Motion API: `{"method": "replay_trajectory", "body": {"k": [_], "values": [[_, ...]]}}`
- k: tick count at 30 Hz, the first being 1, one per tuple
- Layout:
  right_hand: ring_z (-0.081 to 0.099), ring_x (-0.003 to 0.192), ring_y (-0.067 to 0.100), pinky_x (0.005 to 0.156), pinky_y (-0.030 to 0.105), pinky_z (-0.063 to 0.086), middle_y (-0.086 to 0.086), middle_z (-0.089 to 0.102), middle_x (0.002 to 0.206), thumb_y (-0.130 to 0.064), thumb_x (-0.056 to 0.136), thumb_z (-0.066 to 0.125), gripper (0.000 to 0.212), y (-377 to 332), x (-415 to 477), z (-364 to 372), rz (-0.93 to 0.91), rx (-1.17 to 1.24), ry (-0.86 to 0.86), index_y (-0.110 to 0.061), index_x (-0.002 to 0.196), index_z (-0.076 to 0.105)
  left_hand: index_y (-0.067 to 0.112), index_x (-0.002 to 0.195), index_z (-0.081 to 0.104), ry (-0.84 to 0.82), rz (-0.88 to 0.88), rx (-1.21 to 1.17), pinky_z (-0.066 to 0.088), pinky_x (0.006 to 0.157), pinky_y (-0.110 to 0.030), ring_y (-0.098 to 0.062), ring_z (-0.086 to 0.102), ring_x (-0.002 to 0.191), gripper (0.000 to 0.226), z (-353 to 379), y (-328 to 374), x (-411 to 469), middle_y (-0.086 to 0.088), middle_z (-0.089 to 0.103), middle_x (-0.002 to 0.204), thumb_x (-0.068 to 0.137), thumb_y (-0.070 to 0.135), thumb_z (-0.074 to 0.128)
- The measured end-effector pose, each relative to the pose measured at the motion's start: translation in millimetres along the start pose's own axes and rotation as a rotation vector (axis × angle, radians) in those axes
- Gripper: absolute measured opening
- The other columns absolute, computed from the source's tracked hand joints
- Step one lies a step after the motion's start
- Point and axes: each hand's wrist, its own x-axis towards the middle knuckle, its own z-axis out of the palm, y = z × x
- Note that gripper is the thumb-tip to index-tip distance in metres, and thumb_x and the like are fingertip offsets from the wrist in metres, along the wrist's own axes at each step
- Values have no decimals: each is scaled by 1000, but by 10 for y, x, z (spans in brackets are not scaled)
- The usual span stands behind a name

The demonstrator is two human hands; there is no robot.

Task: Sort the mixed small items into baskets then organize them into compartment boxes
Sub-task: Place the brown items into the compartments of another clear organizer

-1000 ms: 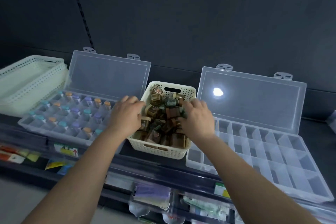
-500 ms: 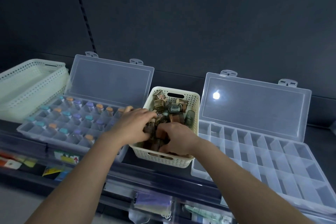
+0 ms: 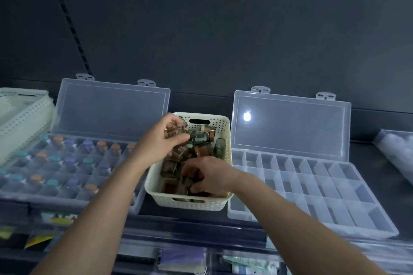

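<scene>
The empty compartment box (image 3: 324,187) lies open just right of the cream basket (image 3: 190,204), where the small amber and green pieces (image 3: 202,138) sit heaped. They look light, hard and glossy, likely slippery, so I'd pinch each across its flat sides. My left hand (image 3: 156,144) holds one clear amber piece (image 3: 174,133) over the basket's far corner. My right hand (image 3: 210,176) curls into the pile, and I cannot tell whether it grips anything.

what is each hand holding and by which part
The left hand grips a small amber container by its sides, above the basket. The right hand lies curled among the other containers; its hold cannot be told.
</scene>
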Motion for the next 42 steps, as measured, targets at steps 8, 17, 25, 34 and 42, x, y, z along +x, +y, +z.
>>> {"method": "replay_trajectory", "body": {"k": [8,17,25,34,42], "values": [[53,105,20,90,37,47,2,59,117,-22,84,69,35,-55,-41,-30,-37,8,-47,-21,117,57,36,115,61,25,-88,-374,57,84,-42,-24,63,82,30,89,195,124,1,54,104,98,13,51],[50,106,21,88,33,43,6,57,117,-18,85,68,35,-50,-46,-38,-159,-45,-65,-17,119,58,32,113,57,178,-164,-354,56,70,-25,-21,64,84,33,210,318,93,3,52,108,95,4,54],[50,113,23,94,36,44,7,54,127,-14,84,69,49,2,-98,-7,-181,64,-140,-20,130,52,37,114,56,246,-217,-207,47,99,-48,-19,58,106,32,304,261,-5,8,58,110,93,13,60],[46,113,22,95,38,43,3,54,120,-16,84,69,34,0,-49,3,-330,-86,-85,-18,118,62,44,106,57,309,-238,-204,48,96,-50,-20,61,104,33,270,203,-92,5,62,113,91,16,64],[44,107,22,79,36,43,4,49,113,-34,92,59,38,-45,53,24,-395,-354,-113,-20,128,57,48,102,57,326,-213,-206,49,96,-51,-19,61,105,34,238,224,-63,5,63,112,90,17,65]]}}
